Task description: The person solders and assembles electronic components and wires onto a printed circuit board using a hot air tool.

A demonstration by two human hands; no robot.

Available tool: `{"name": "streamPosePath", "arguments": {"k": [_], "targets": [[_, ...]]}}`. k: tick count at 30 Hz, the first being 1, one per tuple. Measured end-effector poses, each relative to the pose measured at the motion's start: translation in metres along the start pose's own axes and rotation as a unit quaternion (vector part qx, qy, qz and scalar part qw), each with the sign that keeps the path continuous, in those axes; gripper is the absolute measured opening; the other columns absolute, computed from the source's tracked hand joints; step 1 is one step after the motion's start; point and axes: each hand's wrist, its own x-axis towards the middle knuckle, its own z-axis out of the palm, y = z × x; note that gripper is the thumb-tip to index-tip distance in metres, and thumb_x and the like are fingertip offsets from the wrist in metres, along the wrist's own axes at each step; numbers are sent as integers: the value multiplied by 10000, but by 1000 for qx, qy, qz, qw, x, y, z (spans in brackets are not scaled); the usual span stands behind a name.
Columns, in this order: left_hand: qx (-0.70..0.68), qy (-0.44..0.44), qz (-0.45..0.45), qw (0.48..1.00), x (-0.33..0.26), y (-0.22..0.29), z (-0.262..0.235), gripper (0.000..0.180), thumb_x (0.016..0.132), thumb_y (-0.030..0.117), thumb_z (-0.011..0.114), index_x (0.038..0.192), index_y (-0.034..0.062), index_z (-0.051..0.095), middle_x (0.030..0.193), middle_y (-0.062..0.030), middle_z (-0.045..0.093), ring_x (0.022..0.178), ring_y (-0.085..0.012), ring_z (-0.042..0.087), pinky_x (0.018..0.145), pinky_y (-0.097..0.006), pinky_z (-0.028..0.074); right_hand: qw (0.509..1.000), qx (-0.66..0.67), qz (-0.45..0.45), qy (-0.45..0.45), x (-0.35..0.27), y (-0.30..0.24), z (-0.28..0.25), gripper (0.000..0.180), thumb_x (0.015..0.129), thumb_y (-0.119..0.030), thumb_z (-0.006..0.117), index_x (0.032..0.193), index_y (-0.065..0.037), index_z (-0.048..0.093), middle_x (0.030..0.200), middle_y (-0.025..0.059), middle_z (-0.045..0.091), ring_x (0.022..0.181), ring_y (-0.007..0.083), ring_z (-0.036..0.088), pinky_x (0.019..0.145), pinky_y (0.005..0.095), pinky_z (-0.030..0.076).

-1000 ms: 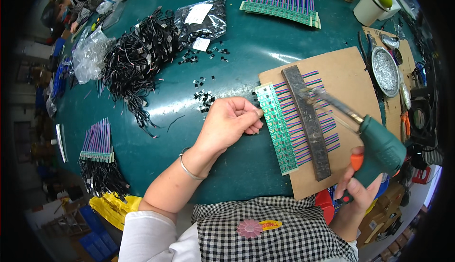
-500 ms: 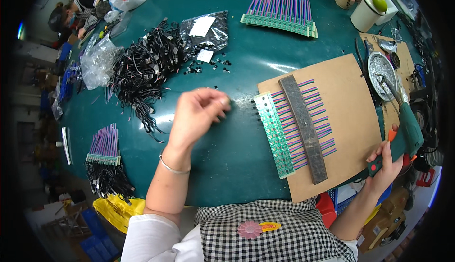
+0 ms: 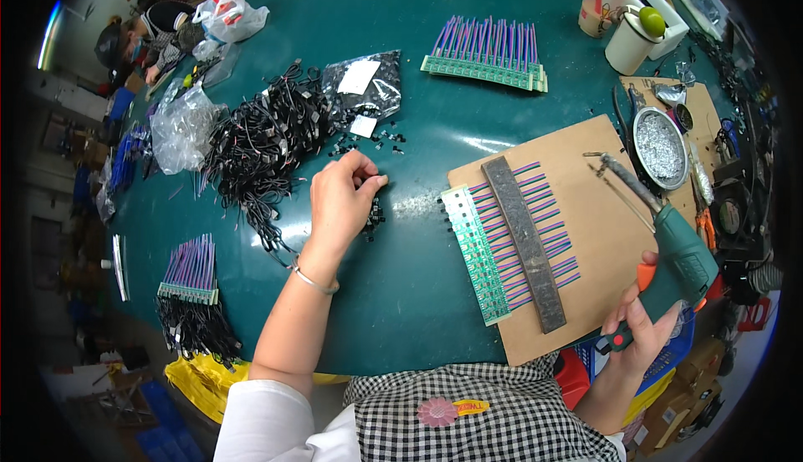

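My left hand is over the table with thumb and fingertips pinched together; whatever they hold is hidden. Small black components lie beside its fingers. My right hand grips the handle of a green soldering gun with an orange trigger. Its tip points up and left above the right part of a cardboard sheet. On that sheet lies a green circuit board panel with rows of purple, dark and green wires. A dark flat bar rests across the wires.
A tangled pile of black cables lies left of centre, by a bag of black parts. Another wired panel sits at the back. A silver bowl stands at right, a white mug behind it. Another person is far left.
My right hand has brought the soldering gun left, its tip away from the silver bowl and over the cardboard. My left hand has moved slightly left and down, its fingers closer together.
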Motion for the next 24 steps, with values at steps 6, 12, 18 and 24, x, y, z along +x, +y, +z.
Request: {"name": "streamPosePath", "arguments": {"k": [6, 12, 18, 24], "targets": [[-237, -68, 281, 927, -60, 65, -7, 127, 659, 4, 722, 767, 26, 658, 744, -58, 642, 626, -161, 585, 600, -245, 479, 979, 51, 160, -113, -16, -1, 22, 588, 712, -51, 666, 1202, 74, 365, 759, 128, 568, 500, 159, 551, 461, 244, 465], [-307, -135, 435, 835, -101, 100, -4, 184, 590, 68, 682, 771, 40, 670, 782, -35, 617, 712, -182, 578, 572, -281, 445, 931, 81, 240, -262, -20, 2, 46, 521, 775, 58, 605, 1236, 35, 363, 767, 82, 573, 632, 105, 552, 541, 217, 456], [-302, -156, 482, 807, -100, 97, -1, 225, 594, 111, 646, 804, 36, 671, 776, -33, 604, 704, -191, 552, 580, -285, 438, 934, 44, 223, -275, -20, 1, 41, 552, 738, 79, 636, 1222, 28, 375, 773, 76, 574, 657, 96, 550, 565, 216, 456], [-364, -231, 252, 866, -114, 96, -2, 140, 683, 107, 739, 788, 31, 686, 736, -61, 657, 630, -181, 617, 556, -264, 479, 948, 7, 147, -283, -23, 11, 38, 598, 690, 111, 646, 1216, 63, 366, 975, 152, 551, 663, 160, 584, 520, 261, 490]]}}
